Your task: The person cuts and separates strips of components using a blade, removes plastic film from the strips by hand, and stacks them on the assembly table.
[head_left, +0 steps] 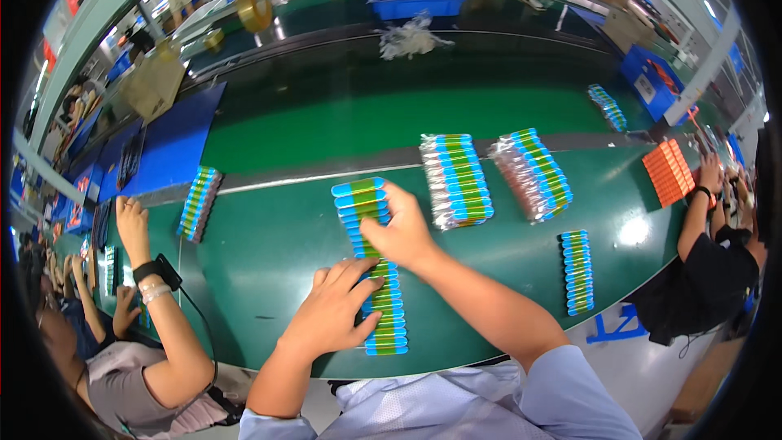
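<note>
Two rows of slim, round-ended blue-and-green pieces lie nearly end to end in front of me on the green tabletop. My right hand [401, 226] grips the far row [358, 190], its thumb across the top and the other fingers partly hidden. Over the near row [386, 334] lies my left hand [332, 307], fingers apart and curved, the tips and thumb touching the pieces. The two rows meet or overlap by my left fingertips; I cannot tell which.
Two clear-wrapped bundles [458, 181] [533, 175] lie beyond to the right. Single rows rest at right [577, 273] and left [195, 204]. An orange stack [668, 173] is near a co-worker's hand [710, 175]. Another co-worker's arm [167, 318] reaches in at left. Behind runs a green conveyor [326, 126].
</note>
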`<action>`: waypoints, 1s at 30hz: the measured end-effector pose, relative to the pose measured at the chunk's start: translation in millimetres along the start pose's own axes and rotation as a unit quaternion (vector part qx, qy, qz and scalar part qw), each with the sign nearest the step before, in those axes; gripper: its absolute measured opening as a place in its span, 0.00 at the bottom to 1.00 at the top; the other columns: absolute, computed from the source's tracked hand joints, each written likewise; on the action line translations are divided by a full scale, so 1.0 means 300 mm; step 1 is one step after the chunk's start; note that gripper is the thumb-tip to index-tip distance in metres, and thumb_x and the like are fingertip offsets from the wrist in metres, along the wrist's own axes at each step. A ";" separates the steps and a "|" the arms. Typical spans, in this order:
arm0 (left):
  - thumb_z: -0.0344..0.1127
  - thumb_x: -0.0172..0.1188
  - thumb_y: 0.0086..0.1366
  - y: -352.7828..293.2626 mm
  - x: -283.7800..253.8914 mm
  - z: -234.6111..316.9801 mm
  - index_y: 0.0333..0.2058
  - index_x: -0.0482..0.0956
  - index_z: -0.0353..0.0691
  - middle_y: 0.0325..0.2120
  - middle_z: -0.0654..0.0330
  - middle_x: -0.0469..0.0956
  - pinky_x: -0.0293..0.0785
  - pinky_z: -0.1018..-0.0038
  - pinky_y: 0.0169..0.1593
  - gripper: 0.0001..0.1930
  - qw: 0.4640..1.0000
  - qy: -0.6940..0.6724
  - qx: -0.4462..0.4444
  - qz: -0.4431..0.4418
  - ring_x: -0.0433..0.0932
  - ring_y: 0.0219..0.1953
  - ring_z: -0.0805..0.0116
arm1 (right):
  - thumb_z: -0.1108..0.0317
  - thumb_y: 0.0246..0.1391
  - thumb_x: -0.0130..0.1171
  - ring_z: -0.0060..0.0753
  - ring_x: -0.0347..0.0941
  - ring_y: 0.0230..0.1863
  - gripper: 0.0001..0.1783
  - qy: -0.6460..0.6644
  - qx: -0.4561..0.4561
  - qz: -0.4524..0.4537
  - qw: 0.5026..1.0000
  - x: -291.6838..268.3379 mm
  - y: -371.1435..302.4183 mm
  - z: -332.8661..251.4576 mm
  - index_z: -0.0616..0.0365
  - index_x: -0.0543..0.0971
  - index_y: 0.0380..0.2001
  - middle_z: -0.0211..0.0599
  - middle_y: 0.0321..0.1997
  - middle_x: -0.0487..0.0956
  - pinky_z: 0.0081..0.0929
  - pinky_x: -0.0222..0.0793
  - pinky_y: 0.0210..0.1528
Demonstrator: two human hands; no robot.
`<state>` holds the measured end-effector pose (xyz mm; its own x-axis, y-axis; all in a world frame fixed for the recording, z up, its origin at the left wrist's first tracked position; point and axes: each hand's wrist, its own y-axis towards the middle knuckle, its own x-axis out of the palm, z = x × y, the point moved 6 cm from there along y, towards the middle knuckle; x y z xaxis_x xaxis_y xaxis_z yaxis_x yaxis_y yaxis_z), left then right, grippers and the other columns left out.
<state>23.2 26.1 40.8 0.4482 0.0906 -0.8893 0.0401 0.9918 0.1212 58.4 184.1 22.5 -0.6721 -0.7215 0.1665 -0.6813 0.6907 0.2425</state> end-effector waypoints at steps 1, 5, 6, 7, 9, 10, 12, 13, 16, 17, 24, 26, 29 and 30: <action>0.39 0.70 0.53 0.005 0.001 -0.003 0.50 0.78 0.42 0.59 0.52 0.71 0.63 0.57 0.58 0.24 1.000 -0.009 0.005 0.002 0.68 0.60 0.50 | 0.81 0.49 0.56 0.19 0.77 0.37 0.11 -0.067 0.025 -0.012 0.997 -0.018 0.015 -0.016 0.63 0.78 0.38 0.32 0.33 0.82 0.23 0.75 0.42; 0.40 0.71 0.52 -0.023 -0.003 -0.024 0.49 0.78 0.42 0.58 0.53 0.72 0.64 0.58 0.57 0.25 1.000 -0.014 -0.002 -0.001 0.70 0.59 0.51 | 0.81 0.47 0.57 0.30 0.81 0.35 0.08 -0.069 -0.009 -0.067 0.995 0.001 0.029 -0.099 0.62 0.75 0.33 0.38 0.30 0.81 0.27 0.76 0.42; 0.40 0.72 0.51 -0.023 -0.007 -0.023 0.48 0.79 0.42 0.56 0.54 0.73 0.64 0.58 0.57 0.25 1.000 -0.012 -0.001 0.003 0.71 0.58 0.52 | 0.81 0.46 0.57 0.35 0.82 0.35 0.08 -0.130 -0.023 -0.070 0.989 0.006 0.027 -0.126 0.62 0.75 0.32 0.40 0.30 0.82 0.30 0.76 0.41; 0.40 0.72 0.51 -0.027 -0.009 -0.028 0.48 0.79 0.42 0.56 0.54 0.73 0.64 0.58 0.57 0.25 1.000 -0.013 -0.003 0.005 0.71 0.58 0.52 | 0.81 0.46 0.58 0.40 0.82 0.35 0.08 -0.189 -0.039 -0.073 0.979 0.014 0.029 -0.141 0.61 0.75 0.32 0.42 0.30 0.82 0.33 0.76 0.40; 0.39 0.72 0.51 -0.031 -0.010 -0.031 0.47 0.80 0.41 0.55 0.54 0.73 0.64 0.59 0.57 0.24 1.000 -0.022 -0.001 -0.002 0.71 0.57 0.53 | 0.80 0.47 0.59 0.43 0.82 0.36 0.07 -0.262 -0.047 -0.068 0.962 0.033 0.048 -0.151 0.60 0.76 0.32 0.43 0.30 0.83 0.36 0.75 0.40; 0.39 0.73 0.50 -0.030 -0.015 -0.030 0.45 0.81 0.41 0.54 0.55 0.74 0.65 0.59 0.58 0.22 1.000 -0.027 -0.005 -0.001 0.71 0.57 0.54 | 0.79 0.47 0.61 0.46 0.81 0.37 0.07 -0.332 -0.055 -0.061 0.940 0.044 0.058 -0.157 0.58 0.76 0.31 0.43 0.30 0.83 0.40 0.74 0.40; 0.39 0.73 0.50 -0.030 -0.022 -0.025 0.45 0.81 0.41 0.54 0.56 0.75 0.65 0.60 0.58 0.22 0.999 -0.032 -0.002 -0.005 0.71 0.56 0.54 | 0.76 0.48 0.62 0.45 0.80 0.37 0.06 -0.444 -0.104 -0.055 0.888 0.057 0.095 -0.121 0.57 0.77 0.31 0.42 0.30 0.83 0.42 0.72 0.40; 0.39 0.73 0.50 -0.022 -0.023 -0.024 0.44 0.82 0.41 0.54 0.56 0.75 0.65 0.60 0.57 0.22 0.999 -0.036 0.003 -0.010 0.71 0.56 0.54 | 0.73 0.49 0.63 0.45 0.79 0.38 0.06 -0.549 -0.152 -0.046 0.820 0.060 0.113 -0.090 0.56 0.78 0.31 0.40 0.30 0.82 0.43 0.69 0.40; 0.39 0.74 0.49 -0.025 -0.022 -0.028 0.43 0.82 0.41 0.53 0.57 0.76 0.65 0.60 0.58 0.22 0.999 -0.042 0.004 -0.014 0.71 0.55 0.55 | 0.75 0.45 0.64 0.40 0.77 0.39 0.11 -0.651 -0.170 -0.038 0.739 0.069 0.159 0.031 0.55 0.79 0.35 0.37 0.33 0.80 0.40 0.66 0.42; 0.39 0.74 0.48 -0.024 -0.019 -0.031 0.43 0.82 0.41 0.53 0.57 0.76 0.65 0.60 0.58 0.22 0.999 -0.044 0.005 -0.020 0.72 0.55 0.55 | 0.75 0.45 0.64 0.39 0.76 0.41 0.11 -0.693 -0.167 -0.021 0.701 0.067 0.171 0.049 0.54 0.79 0.35 0.37 0.35 0.80 0.39 0.66 0.42; 0.41 0.74 0.51 -0.017 -0.037 -0.037 0.46 0.82 0.42 0.51 0.59 0.78 0.64 0.61 0.56 0.23 0.999 -0.054 0.002 0.001 0.72 0.54 0.56 | 0.75 0.45 0.64 0.42 0.75 0.47 0.13 -0.725 -0.083 -0.016 0.684 0.072 0.236 0.038 0.55 0.79 0.38 0.38 0.39 0.79 0.41 0.67 0.48; 0.41 0.72 0.53 -0.014 -0.030 -0.055 0.47 0.82 0.42 0.50 0.60 0.78 0.63 0.62 0.56 0.22 0.998 -0.065 -0.002 0.018 0.73 0.52 0.56 | 0.70 0.50 0.64 0.41 0.75 0.44 0.12 -0.665 -0.256 0.022 0.702 0.100 0.159 -0.071 0.54 0.78 0.39 0.37 0.37 0.78 0.41 0.67 0.52; 0.33 0.70 0.57 -0.013 -0.032 -0.069 0.51 0.80 0.43 0.48 0.59 0.81 0.65 0.62 0.55 0.22 0.997 -0.063 -0.032 0.031 0.75 0.50 0.55 | 0.71 0.50 0.64 0.46 0.74 0.46 0.14 -0.470 -0.316 -0.027 0.824 0.086 -0.030 -0.376 0.59 0.77 0.42 0.41 0.41 0.78 0.43 0.66 0.58; 0.30 0.70 0.55 0.000 -0.019 -0.074 0.52 0.79 0.43 0.48 0.58 0.81 0.66 0.61 0.55 0.24 0.996 -0.078 -0.031 0.044 0.75 0.51 0.55 | 0.72 0.49 0.67 0.45 0.76 0.46 0.16 -0.458 -0.332 -0.022 0.825 0.023 -0.103 -0.452 0.59 0.78 0.42 0.40 0.43 0.79 0.42 0.68 0.57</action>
<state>0.6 27.5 36.1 0.5809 0.1672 -0.7966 -0.0585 0.9847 0.1641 114.3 151.1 145.7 -0.7956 -0.1952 -0.5735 -0.6058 0.2673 0.7494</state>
